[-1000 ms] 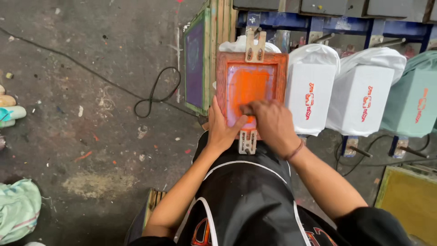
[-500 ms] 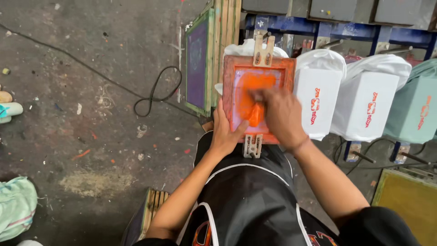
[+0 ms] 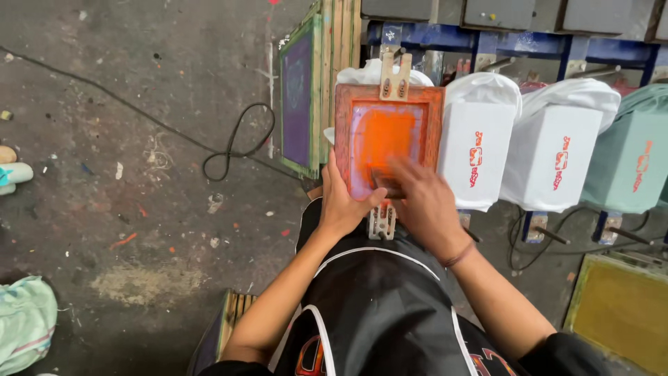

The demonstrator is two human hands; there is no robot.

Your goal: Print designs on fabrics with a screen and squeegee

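A stained grey concrete floor point(image 3: 139, 139) fills the left, crossed by a black cable point(image 3: 233, 150), with a pale green cloth point(image 3: 24, 327) cut off at the lower left corner. Framed screens point(image 3: 309, 97) lean upright in a stack just left of the work. The left hand point(image 3: 344, 202) grips the lower left edge of the orange-inked printing screen point(image 3: 386, 136), thumb on the wooden frame, fingers curled under and out of sight. The screen lies flat over a white garment on a pallet, a metal clamp point(image 3: 394, 76) at its far end. The right hand point(image 3: 417, 202) presses a tool on the mesh; it is blurred, so whether its fingers are spread or closed cannot be told. Right of it hang white printed shirts point(image 3: 550, 153) and a teal shirt point(image 3: 630, 163), partly cropped.
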